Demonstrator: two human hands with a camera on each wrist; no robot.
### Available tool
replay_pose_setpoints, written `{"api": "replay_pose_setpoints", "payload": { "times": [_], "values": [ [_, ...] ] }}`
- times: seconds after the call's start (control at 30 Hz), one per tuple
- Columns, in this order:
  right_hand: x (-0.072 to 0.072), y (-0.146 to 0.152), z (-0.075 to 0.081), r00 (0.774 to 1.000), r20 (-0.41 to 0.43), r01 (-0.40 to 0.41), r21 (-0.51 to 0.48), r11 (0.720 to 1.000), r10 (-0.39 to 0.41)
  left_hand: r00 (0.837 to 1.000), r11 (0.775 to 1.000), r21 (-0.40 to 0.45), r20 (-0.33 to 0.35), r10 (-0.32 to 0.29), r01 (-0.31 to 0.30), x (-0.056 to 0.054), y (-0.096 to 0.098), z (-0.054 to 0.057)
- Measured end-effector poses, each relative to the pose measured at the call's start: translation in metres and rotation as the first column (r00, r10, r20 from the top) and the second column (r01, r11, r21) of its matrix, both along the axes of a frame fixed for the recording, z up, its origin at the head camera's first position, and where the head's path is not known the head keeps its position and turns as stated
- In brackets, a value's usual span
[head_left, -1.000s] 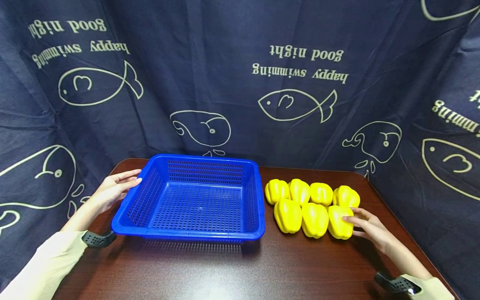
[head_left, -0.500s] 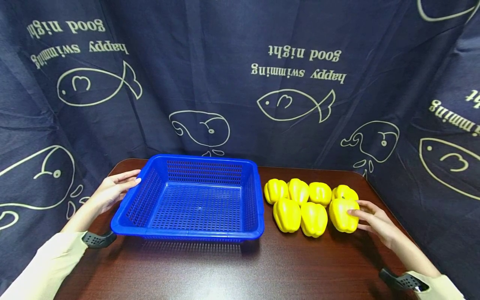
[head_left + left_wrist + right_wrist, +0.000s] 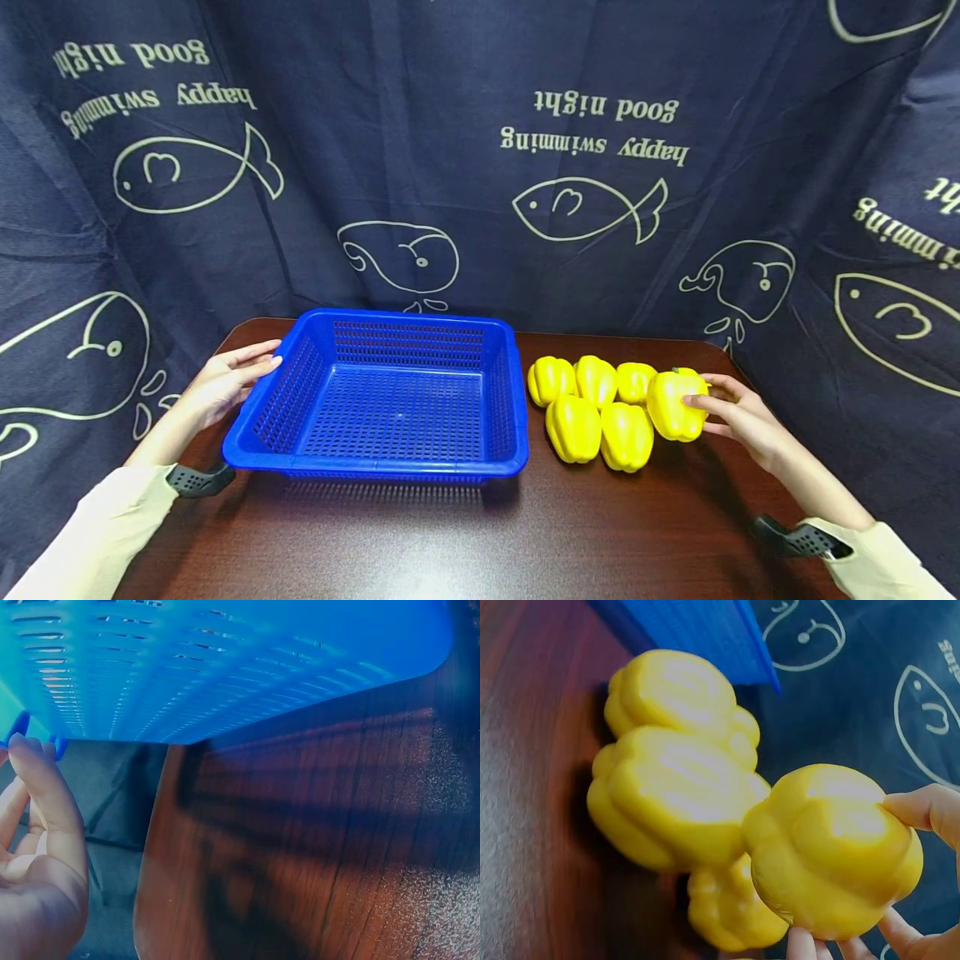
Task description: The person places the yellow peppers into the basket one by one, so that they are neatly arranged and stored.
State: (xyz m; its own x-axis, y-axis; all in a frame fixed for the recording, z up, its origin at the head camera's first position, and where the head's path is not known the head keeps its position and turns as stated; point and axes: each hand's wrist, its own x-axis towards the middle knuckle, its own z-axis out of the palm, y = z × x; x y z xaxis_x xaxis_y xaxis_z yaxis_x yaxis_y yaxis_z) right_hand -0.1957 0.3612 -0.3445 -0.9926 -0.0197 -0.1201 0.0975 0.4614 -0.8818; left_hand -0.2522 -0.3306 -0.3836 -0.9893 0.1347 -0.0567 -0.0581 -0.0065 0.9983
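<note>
Head view: my hands are well apart. At the left of the frame, my left hand (image 3: pixel 228 383) grips the left rim of a perforated blue plastic basket (image 3: pixel 408 467). At the right, my right hand (image 3: pixel 746 421) pinches a yellow bell pepper (image 3: pixel 671 408) between thumb and fingers, right of centre. Five more yellow bell peppers (image 3: pixel 573 429) show between it and the basket, in two rows on the dark wood surface (image 3: pixel 420 533). Across the upper frame, upside-down lettering on a navy cloth (image 3: pixel 450 100) reads "good night" and "happy swimming", above fish outlines.
</note>
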Motion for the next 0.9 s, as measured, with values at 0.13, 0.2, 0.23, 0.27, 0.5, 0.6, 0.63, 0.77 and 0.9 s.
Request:
{"api": "replay_pose_setpoints", "payload": {
  "times": [0.13,0.2,0.23,0.27,0.5,0.6,0.63,0.77,0.9],
  "values": [
    [-0.003,-0.013,0.005,1.000,-0.016,0.012,-0.021,1.000,-0.012,1.000,1.000,0.004,-0.007,-0.008,0.008,0.001,-0.001,0.000],
    [-0.005,-0.020,0.007,1.000,-0.023,0.016,-0.043,0.999,-0.017,1.000,1.000,0.007,-0.009,-0.013,0.013,0.001,-0.002,-0.001],
    [-0.006,-0.024,0.008,0.999,-0.028,0.015,-0.050,0.999,-0.017,1.000,1.000,0.008,-0.006,-0.016,0.016,0.001,-0.002,-0.001],
    [-0.007,-0.028,0.010,0.999,-0.034,0.013,-0.052,0.999,-0.015,1.000,1.000,0.008,-0.004,-0.017,0.017,0.000,-0.003,-0.001],
    [-0.015,-0.050,0.021,0.998,-0.062,0.020,-0.005,1.000,-0.020,1.000,1.000,-0.030,0.018,-0.001,0.001,-0.001,-0.003,0.001],
    [-0.017,-0.061,0.026,0.997,-0.078,0.002,-0.003,1.000,-0.003,1.000,0.999,-0.041,0.019,0.002,-0.001,-0.001,-0.003,0.002],
    [-0.018,-0.065,0.028,0.997,-0.082,-0.007,-0.005,1.000,0.006,1.000,0.999,-0.042,0.017,0.002,-0.001,-0.001,-0.003,0.002],
    [-0.018,-0.080,0.037,0.996,-0.084,-0.035,-0.030,0.999,0.033,1.000,0.999,-0.046,0.000,-0.004,0.004,-0.002,-0.003,0.000],
    [-0.018,-0.096,0.045,0.994,-0.092,-0.058,-0.049,0.997,0.053,1.000,1.000,-0.029,-0.009,-0.012,0.012,-0.001,-0.003,-0.003]
  ]
}}
